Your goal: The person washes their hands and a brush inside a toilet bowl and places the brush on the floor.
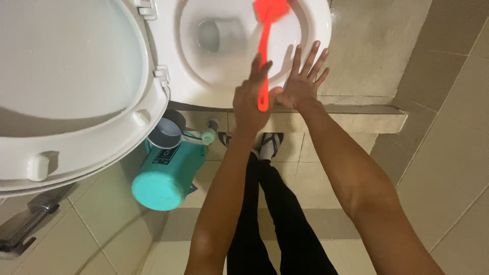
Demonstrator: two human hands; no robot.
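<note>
My left hand [251, 99] is shut around the handle of an orange-red toilet brush [265, 46]. The blurred brush head sits inside the white toilet bowl [318, 25], against its far inner wall. My right hand [303, 81] lies flat on the bowl's front rim with its fingers spread, right beside the brush handle's end. It holds nothing. Water lies at the bottom of the bowl.
The white seat and lid [71, 76] stand raised at the left. A teal bucket [163, 178] with a grey dipper [170, 131] stands by the toilet's base. A metal sprayer [30, 219] lies at lower left. My sandalled feet [269, 145] stand below a tiled step [367, 116].
</note>
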